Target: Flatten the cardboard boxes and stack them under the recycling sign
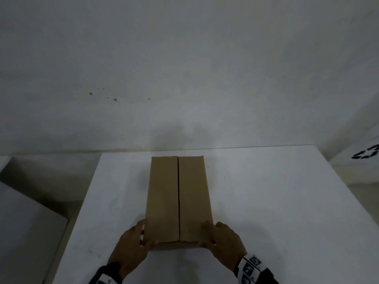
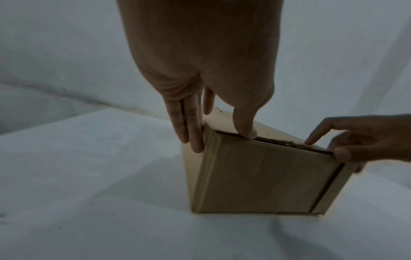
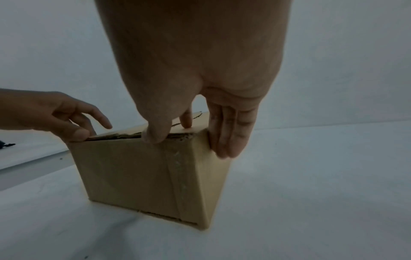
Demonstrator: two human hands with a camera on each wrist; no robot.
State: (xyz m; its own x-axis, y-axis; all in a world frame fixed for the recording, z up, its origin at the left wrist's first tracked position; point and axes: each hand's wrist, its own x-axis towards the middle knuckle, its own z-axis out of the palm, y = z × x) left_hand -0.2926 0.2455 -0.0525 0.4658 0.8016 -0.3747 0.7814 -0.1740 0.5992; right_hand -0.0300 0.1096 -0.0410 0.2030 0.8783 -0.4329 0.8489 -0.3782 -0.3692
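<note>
A brown cardboard box [image 1: 178, 197] stands closed on the white table [image 1: 266, 201], its two top flaps meeting in a lengthwise seam. My left hand [image 1: 131, 242] holds the near left corner: fingers [image 2: 189, 133] lie flat along the side and the thumb presses at the top edge of the near face [image 2: 255, 176]. My right hand [image 1: 223, 238] holds the near right corner the same way, with fingers [image 3: 229, 139] down the side and the thumb on the flap edge above the near face [image 3: 133, 168]. A recycling sign [image 1: 367, 154] shows on the wall at far right.
The table runs back to a plain white wall [image 1: 184, 78]. A lower white surface [image 1: 24, 232] sits left of the table, across a dark gap. Bare tabletop lies on both sides of the box.
</note>
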